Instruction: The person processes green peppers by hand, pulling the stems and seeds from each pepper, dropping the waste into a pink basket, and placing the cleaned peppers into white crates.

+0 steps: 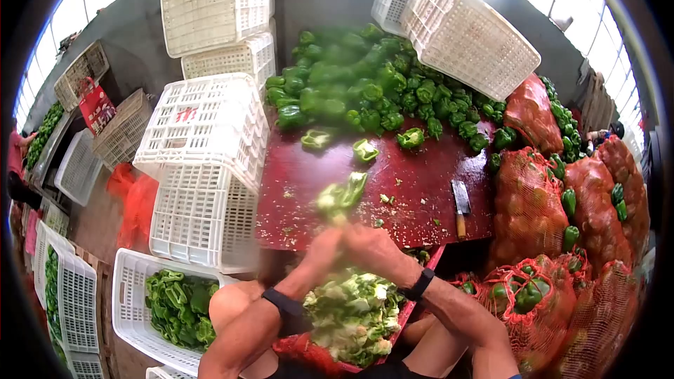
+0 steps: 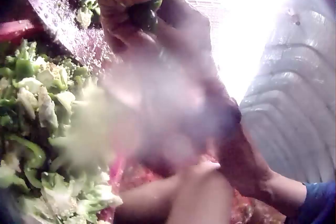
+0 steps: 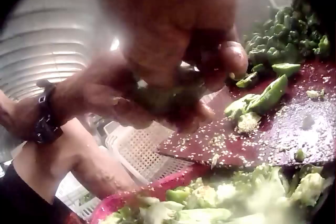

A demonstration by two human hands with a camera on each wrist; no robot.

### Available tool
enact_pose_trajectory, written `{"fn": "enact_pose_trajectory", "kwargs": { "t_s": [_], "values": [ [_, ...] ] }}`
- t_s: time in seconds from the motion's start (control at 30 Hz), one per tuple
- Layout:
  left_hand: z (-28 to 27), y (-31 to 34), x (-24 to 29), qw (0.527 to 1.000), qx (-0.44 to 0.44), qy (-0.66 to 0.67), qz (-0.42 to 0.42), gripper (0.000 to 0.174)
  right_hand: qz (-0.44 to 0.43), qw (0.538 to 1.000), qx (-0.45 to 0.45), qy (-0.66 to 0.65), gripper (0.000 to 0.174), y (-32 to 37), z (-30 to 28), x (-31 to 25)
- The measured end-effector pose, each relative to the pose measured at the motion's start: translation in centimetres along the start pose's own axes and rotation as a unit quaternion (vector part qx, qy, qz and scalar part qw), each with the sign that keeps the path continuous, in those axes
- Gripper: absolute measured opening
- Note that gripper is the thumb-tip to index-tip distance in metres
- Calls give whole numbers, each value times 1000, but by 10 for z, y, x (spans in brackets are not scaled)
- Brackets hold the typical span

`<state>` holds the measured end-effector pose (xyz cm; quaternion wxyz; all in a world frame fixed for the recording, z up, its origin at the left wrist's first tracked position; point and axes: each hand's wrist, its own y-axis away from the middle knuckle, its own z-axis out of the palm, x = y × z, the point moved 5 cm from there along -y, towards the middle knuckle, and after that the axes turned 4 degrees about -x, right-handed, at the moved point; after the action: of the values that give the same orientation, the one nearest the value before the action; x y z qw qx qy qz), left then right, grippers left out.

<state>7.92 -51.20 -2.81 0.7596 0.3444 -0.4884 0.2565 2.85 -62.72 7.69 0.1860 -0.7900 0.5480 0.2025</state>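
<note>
At the table's front edge in the head view, my left hand [image 1: 317, 256] and right hand [image 1: 382, 251] meet with fingers curled. Between them they grip a green bell pepper [image 3: 173, 97], mostly hidden by the fingers in the right wrist view. A dark green bit of that pepper [image 2: 144, 16] shows between the fingers in the left wrist view. Just beyond the hands, split pepper pieces [image 1: 344, 195] lie on the dark red table [image 1: 428, 182]. Below the hands, a red-rimmed bin [image 1: 430, 267] holds pale pepper cores and scraps [image 1: 351, 316].
A cleaver-like knife [image 1: 460, 200] lies to the right on the table. Whole green peppers [image 1: 379, 84] heap at the back. White crates [image 1: 203, 126] stack at left; one low crate [image 1: 130, 295] holds pepper halves. Red mesh sacks [image 1: 530, 217] of peppers crowd the right.
</note>
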Motion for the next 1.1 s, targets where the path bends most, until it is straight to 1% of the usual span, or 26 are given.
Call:
{"fn": "enact_pose_trajectory", "kwargs": {
  "t_s": [0.03,0.1,0.17,0.2,0.23,0.27,0.3,0.33,0.37,0.4,0.43,0.5,0.53,0.63,0.7,0.73,0.8,0.87,0.9,0.93,0.97,1.0,1.03,1.07,1.1],
  "values": [
    [-2,-3,-2,997,-4,-62,37,40,12,1000,-23,1,16,0,2,2],
    [-1,-1,5,967,3,-217,129,37,-26,1000,11,14,15,4,9,6],
    [10,14,29,927,9,-319,195,36,-58,995,38,67,12,5,3,-1],
    [12,18,35,926,16,-328,186,36,-73,991,50,105,11,4,0,-5],
    [15,22,43,924,23,-337,178,35,-39,995,32,86,10,1,1,-1],
    [16,21,42,939,37,-315,135,35,-6,998,15,68,10,-1,2,4],
    [15,20,39,960,38,-259,94,35,27,998,-3,49,11,-2,4,8],
    [13,18,34,977,44,-202,54,35,38,991,-40,119,11,-6,17,25],
    [11,15,28,993,36,-108,16,35,35,999,15,7,10,-5,20,40],
    [11,12,22,999,26,-14,-22,35,31,991,72,-104,10,-3,16,47],
    [16,14,28,998,12,53,-26,32,23,980,91,-174,11,1,2,42],
    [28,19,47,982,-15,188,-32,26,1,942,129,-310,17,9,-28,29],
    [37,24,63,972,-21,228,-57,25,26,934,134,-330,18,12,-40,23],
    [34,16,62,981,-27,190,7,19,100,859,168,-473,19,14,-40,29],
    [30,10,62,992,-18,112,52,17,126,729,237,-629,19,13,-29,35],
    [30,9,63,994,-14,73,74,15,112,743,237,-615,19,15,-31,37],
    [37,14,67,992,-23,106,57,14,84,770,238,-587,19,20,-41,41],
    [40,17,71,990,-35,127,49,14,165,770,244,-566,20,25,-48,51],
    [36,16,70,989,-17,130,71,13,205,768,245,-554,21,27,-52,55],
    [31,14,71,987,1,134,94,13,181,796,211,-538,27,25,-56,53],
    [27,11,72,983,19,137,118,13,186,864,99,-456,29,22,-57,49],
    [31,20,82,972,46,207,104,14,187,912,-15,-365,32,20,-67,35],
    [28,19,81,970,52,204,119,14,184,938,-129,-265,34,22,-67,25],
    [22,14,77,969,58,201,134,14,206,935,-125,-262,41,19,-41,40],
    [19,9,72,967,60,201,148,15,186,940,-81,-274,44,16,-31,36]
  ]
}}
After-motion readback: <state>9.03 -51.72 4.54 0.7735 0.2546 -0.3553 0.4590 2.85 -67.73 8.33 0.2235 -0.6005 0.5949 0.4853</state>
